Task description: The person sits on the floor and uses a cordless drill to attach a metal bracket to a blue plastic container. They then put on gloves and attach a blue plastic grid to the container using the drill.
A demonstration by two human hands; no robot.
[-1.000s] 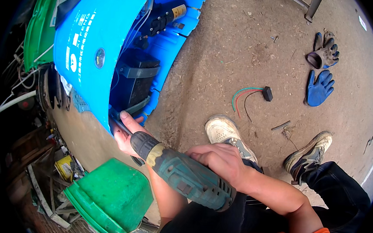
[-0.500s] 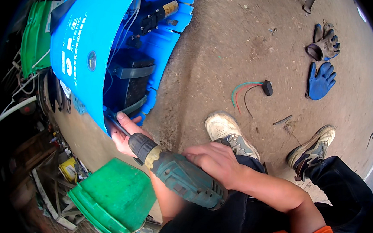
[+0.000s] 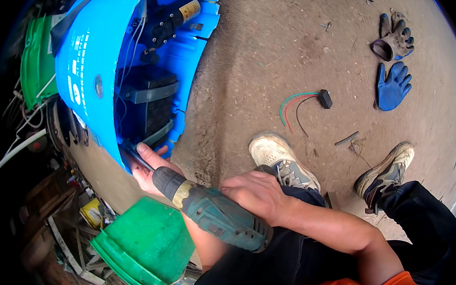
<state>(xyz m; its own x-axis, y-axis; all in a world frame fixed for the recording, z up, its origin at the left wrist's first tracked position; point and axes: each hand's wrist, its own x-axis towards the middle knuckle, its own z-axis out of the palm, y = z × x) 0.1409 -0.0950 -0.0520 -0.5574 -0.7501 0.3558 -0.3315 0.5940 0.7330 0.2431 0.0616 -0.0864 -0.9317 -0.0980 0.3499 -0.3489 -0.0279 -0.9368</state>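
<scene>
Drill driver (image 3: 228,218) sits at 6 o'clock from frame centre. Long axis runs 10 to 4 o'clock: chuck (image 3: 166,181) and bit (image 3: 144,162) toward 10, vented tail toward 4. Body is dark teal, scuffed and grimy; chuck black; collar (image 3: 183,193) behind it cream, worn patchy. Right hand (image 3: 256,194) is on the drill's 1 o'clock side, fingers curled round the handle, which is hidden beneath. Left hand (image 3: 164,163) at the 10 o'clock end, thumb and fingers about the bit, by the lower rim of the blue plastic housing (image 3: 105,51); can't tell if it's pinching bit or rim. Bit tip unclear. Housing lies at 11 o'clock from the drill, strapped black battery (image 3: 159,115) and pump (image 3: 164,31) inside.
</scene>
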